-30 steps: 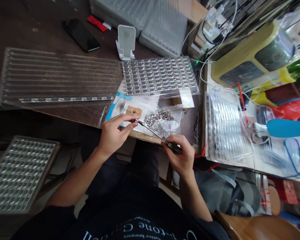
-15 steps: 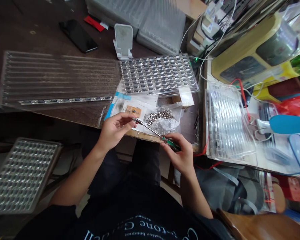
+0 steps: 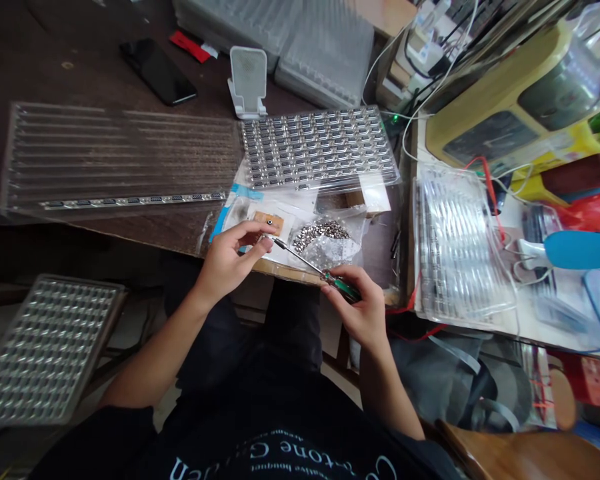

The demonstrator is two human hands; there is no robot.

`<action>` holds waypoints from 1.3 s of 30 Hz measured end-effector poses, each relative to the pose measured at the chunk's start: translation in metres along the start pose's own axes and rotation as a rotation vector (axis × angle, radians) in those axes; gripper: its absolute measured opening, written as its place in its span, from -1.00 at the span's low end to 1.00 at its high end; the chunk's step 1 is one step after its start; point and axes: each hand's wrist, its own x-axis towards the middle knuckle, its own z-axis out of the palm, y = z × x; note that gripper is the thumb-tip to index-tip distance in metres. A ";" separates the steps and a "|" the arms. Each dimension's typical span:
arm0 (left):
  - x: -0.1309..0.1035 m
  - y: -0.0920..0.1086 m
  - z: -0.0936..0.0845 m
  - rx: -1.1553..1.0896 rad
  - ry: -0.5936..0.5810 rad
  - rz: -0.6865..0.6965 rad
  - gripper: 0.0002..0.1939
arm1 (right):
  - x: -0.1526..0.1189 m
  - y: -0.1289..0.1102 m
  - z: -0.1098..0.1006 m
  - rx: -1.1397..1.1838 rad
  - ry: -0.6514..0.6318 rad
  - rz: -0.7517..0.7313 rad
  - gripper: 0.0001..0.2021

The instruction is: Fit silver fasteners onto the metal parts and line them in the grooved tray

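My right hand is closed around the green-and-black handle of a nut driver, its shaft slanting up to the left. The driver's thick tip meets a small metal connector pinched between the thumb and fingers of my left hand; the fingers cover most of it. Just beyond my left fingertips lies a small wooden block with a dark round fitting on it. To the right, a clear plastic bag lies open with a heap of small metal screws.
A plastic tray full of connectors lies behind the bag. Left of it, a ridged clear tray carries one row of connectors. A phone, a white stand and stacked trays sit farther back. Another filled tray is lower left.
Both hands stay in nearly the same place, with the driver tip still at the connector. My left fingers have shifted very slightly around it.
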 end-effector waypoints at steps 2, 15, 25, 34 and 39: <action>0.001 0.001 -0.001 0.016 -0.015 0.016 -0.79 | 0.000 -0.001 0.000 0.010 -0.005 -0.005 -0.84; 0.002 0.005 -0.013 0.306 0.061 0.126 -0.84 | -0.008 0.045 -0.039 -0.265 0.369 0.150 -0.76; -0.004 0.012 0.004 0.164 -0.115 0.080 -0.87 | 0.001 0.037 -0.023 -0.266 0.419 -0.021 -0.77; -0.018 0.021 0.010 0.192 -0.260 0.202 -0.89 | 0.028 -0.021 0.041 0.361 -0.190 0.121 -0.81; -0.021 0.013 -0.003 0.238 -0.130 0.125 -0.88 | 0.054 -0.017 0.037 0.197 -0.241 -0.006 -0.89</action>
